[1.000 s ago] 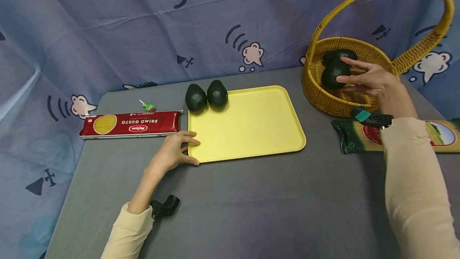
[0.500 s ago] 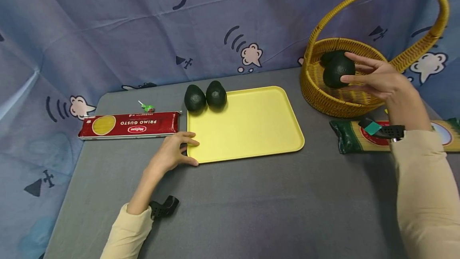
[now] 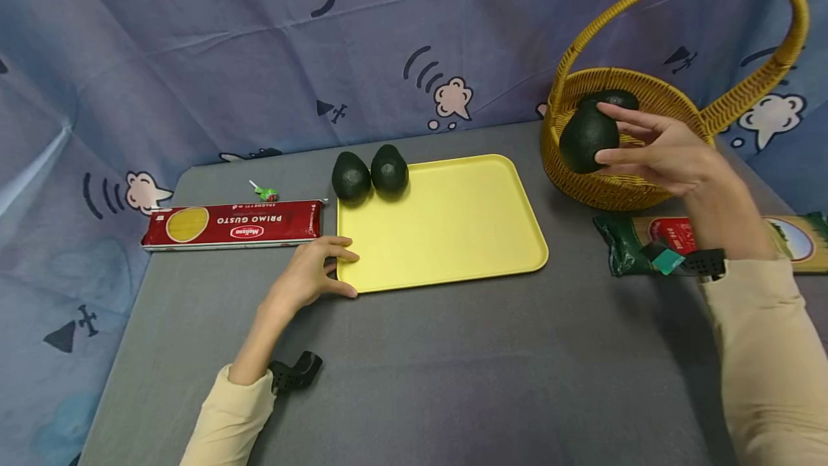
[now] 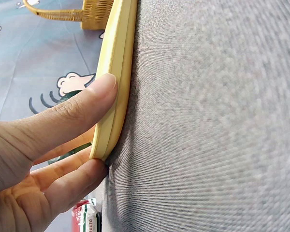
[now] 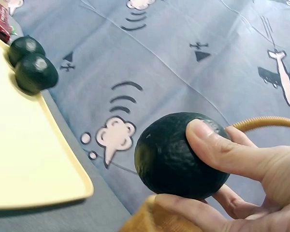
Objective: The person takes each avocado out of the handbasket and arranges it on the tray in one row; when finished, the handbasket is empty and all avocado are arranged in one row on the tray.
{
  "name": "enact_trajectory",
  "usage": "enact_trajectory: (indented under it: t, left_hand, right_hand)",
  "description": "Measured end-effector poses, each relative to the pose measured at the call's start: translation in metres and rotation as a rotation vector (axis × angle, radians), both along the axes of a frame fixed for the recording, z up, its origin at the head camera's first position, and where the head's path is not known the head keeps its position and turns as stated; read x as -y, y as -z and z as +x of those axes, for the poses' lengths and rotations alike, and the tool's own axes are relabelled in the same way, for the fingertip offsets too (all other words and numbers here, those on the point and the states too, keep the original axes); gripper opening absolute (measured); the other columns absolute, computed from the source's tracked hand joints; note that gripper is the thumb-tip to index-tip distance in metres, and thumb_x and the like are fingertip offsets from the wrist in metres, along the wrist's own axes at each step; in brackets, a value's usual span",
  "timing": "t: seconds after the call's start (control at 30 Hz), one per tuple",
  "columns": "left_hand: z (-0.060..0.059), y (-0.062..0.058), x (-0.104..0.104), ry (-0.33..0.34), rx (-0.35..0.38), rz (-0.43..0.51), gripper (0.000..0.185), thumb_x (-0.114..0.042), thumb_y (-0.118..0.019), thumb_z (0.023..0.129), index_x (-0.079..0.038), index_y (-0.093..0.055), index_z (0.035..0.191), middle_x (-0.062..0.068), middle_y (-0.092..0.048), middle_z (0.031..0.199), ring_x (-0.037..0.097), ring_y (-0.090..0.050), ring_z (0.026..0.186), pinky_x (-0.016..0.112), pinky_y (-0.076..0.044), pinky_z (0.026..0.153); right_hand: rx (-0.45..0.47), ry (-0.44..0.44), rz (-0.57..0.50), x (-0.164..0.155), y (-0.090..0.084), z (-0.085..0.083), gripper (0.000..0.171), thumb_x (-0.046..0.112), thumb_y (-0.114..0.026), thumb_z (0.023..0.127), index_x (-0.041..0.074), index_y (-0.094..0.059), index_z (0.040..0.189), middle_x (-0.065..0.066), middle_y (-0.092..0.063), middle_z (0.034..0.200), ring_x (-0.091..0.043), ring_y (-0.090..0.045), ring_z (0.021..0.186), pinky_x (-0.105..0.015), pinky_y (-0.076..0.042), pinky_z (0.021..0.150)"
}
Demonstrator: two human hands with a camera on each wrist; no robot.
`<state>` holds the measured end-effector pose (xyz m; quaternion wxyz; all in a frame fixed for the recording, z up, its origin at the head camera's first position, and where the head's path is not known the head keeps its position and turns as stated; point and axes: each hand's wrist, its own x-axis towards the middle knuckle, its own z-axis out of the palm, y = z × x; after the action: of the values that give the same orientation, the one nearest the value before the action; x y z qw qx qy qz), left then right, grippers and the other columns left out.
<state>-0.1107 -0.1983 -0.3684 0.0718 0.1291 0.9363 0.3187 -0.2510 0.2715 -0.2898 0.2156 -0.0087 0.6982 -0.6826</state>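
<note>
L hand (image 3: 317, 268) is nearest: thumb and fingers pinch the near-left corner of the yellow tray (image 3: 446, 236), flat on the grey tabletop (image 3: 420, 380). Tray carries two avocados (image 3: 370, 173) at its far-left edge, side by side, touching. R hand (image 3: 653, 149) is up in the air w/ fingers wrapped round a dark avocado (image 3: 585, 139), long axis roughly upright, above the near rim of the wicker basket (image 3: 582, 185); tray lies to its left. One more avocado (image 3: 614, 99) sits in the basket behind.
</note>
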Motion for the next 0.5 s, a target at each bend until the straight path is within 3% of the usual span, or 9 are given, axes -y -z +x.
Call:
enact_trajectory:
  t: [0.07, 0.2, 0.3, 0.5]
  left_hand:
    - [0.0, 0.0, 0.0, -0.001, 0.002, 0.002, 0.047, -0.008, -0.088, 0.066, 0.005, -0.071, 0.108, 0.022, -0.057, 0.128, 0.038, -0.051, 0.12, 0.042, -0.051, 0.089]
    - [0.0, 0.0, -0.001, 0.002, -0.003, 0.003, 0.047, -0.009, -0.088, 0.066, 0.005, -0.071, 0.107, 0.022, -0.058, 0.127, 0.038, -0.051, 0.12, 0.042, -0.051, 0.089]
    - [0.0, 0.0, -0.001, 0.008, -0.016, 0.0, 0.047, -0.01, -0.088, 0.065, 0.005, -0.071, 0.107, 0.023, -0.058, 0.126, 0.039, -0.051, 0.12, 0.041, -0.051, 0.089]
    - [0.0, 0.001, 0.0, 0.005, -0.006, -0.008, 0.048, -0.01, -0.088, 0.065, 0.004, -0.071, 0.107, 0.022, -0.058, 0.127, 0.038, -0.05, 0.122, 0.043, -0.049, 0.092]
  right_hand:
    - [-0.001, -0.021, -0.029, 0.005, 0.001, 0.003, 0.071, -0.011, -0.058, 0.089, 0.036, -0.046, 0.142, -0.008, -0.004, 0.159, -0.015, -0.07, 0.087, -0.026, -0.057, 0.068]
    - [-0.04, -0.077, -0.029, 0.019, 0.002, 0.009, 0.07, -0.013, -0.058, 0.088, 0.032, -0.049, 0.141, -0.015, -0.02, 0.148, -0.013, -0.067, 0.094, -0.032, -0.057, 0.073]
    - [-0.072, -0.118, -0.06, 0.032, 0.005, 0.013, 0.069, -0.015, -0.059, 0.087, 0.028, -0.051, 0.14, -0.013, -0.024, 0.147, -0.013, -0.066, 0.098, -0.033, -0.057, 0.074]
    - [-0.114, -0.213, -0.181, 0.053, 0.02, 0.018, 0.068, -0.02, -0.058, 0.084, 0.021, -0.054, 0.138, -0.002, -0.049, 0.133, -0.016, -0.064, 0.105, -0.036, -0.057, 0.077]
